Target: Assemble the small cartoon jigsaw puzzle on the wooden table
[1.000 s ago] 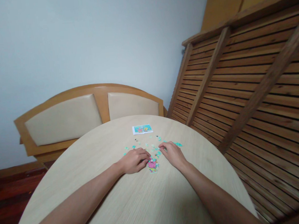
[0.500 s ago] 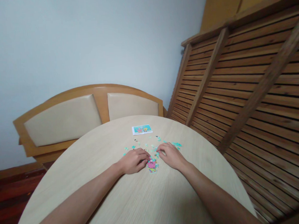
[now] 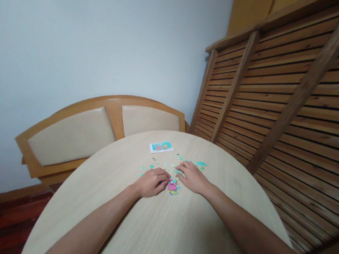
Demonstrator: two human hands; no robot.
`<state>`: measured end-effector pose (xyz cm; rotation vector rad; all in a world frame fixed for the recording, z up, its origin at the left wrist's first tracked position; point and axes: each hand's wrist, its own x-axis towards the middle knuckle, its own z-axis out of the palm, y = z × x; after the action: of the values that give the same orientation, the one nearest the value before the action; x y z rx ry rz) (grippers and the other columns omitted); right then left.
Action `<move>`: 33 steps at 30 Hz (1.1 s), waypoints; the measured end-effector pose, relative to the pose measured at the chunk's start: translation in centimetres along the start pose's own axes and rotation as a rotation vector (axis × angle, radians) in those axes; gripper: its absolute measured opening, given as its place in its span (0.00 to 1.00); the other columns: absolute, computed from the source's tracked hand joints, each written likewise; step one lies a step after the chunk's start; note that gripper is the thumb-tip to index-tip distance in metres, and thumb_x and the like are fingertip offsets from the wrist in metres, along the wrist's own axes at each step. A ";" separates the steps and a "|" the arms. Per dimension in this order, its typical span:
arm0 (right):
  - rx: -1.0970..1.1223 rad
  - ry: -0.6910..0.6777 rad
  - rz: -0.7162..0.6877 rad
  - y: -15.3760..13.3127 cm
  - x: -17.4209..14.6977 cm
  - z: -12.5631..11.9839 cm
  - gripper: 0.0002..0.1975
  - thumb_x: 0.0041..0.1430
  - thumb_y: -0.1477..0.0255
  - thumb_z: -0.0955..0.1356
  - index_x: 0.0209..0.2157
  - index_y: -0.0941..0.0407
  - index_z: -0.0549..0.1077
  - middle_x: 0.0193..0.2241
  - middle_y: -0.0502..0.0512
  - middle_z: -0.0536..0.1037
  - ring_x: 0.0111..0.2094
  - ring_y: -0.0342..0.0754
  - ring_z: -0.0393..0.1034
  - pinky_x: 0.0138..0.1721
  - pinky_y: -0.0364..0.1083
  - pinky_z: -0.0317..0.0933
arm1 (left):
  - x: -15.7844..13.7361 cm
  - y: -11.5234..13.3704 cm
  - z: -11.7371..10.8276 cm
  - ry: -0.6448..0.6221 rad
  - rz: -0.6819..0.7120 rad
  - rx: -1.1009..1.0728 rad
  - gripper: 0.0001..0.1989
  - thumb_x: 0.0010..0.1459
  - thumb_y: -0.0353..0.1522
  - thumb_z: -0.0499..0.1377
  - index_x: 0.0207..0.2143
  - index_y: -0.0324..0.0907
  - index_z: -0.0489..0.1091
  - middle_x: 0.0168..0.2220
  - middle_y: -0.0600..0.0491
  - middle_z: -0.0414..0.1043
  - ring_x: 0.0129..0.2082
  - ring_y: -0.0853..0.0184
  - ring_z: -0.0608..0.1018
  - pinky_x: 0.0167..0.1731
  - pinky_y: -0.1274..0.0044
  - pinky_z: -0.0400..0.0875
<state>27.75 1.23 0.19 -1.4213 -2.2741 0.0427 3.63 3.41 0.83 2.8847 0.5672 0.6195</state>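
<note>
A partly joined jigsaw puzzle with a pink cartoon figure lies flat on the round table, between my hands. My left hand rests at its left side, with bent fingers and thumb pressed against its upper left edge. To the right, my right hand hovers low over loose pieces, its thumb and forefinger apart. No piece can be made out between those fingers. Loose turquoise puzzle pieces lie just right of this hand. More small pieces are scattered beyond my left hand.
A picture card showing a pink and a yellow cartoon figure lies farther back on the pale wooden table. Behind the table stands a padded headboard against the wall. A slatted wooden frame leans along the right side.
My right hand has shifted slightly left, and its thumb and forefinger have spread apart. The left hand and the joined puzzle stay where they were.
</note>
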 end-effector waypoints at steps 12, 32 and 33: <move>0.085 -0.021 -0.071 0.2 -0.1 -1.0 0.08 0.63 0.65 0.69 0.39 0.54 0.76 0.43 0.55 0.79 0.48 0.52 0.70 0.52 0.50 0.59 | 0.0 0.0 -0.1 0.001 0.011 -0.006 0.12 0.67 0.29 0.51 0.45 0.42 0.73 0.47 0.49 0.76 0.48 0.63 0.76 0.50 0.72 0.70; 0.129 0.036 -0.005 0.9 0.2 -0.5 0.09 0.58 0.78 0.67 0.39 0.53 0.76 0.37 0.53 0.81 0.43 0.50 0.73 0.47 0.48 0.62 | -0.1 -0.2 0.3 0.008 0.015 0.002 0.12 0.67 0.30 0.51 0.46 0.42 0.73 0.47 0.48 0.76 0.48 0.63 0.76 0.50 0.72 0.70; 0.139 0.039 -0.003 0.7 0.3 -0.5 0.09 0.59 0.78 0.67 0.38 0.53 0.76 0.36 0.52 0.81 0.42 0.49 0.74 0.46 0.47 0.62 | 0.0 -0.2 0.3 0.010 0.016 0.002 0.12 0.67 0.30 0.51 0.46 0.42 0.73 0.47 0.48 0.76 0.48 0.63 0.76 0.50 0.72 0.70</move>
<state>28.45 1.71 0.55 -1.3358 -2.1962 0.1669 3.63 3.59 0.52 2.8926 0.5465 0.6360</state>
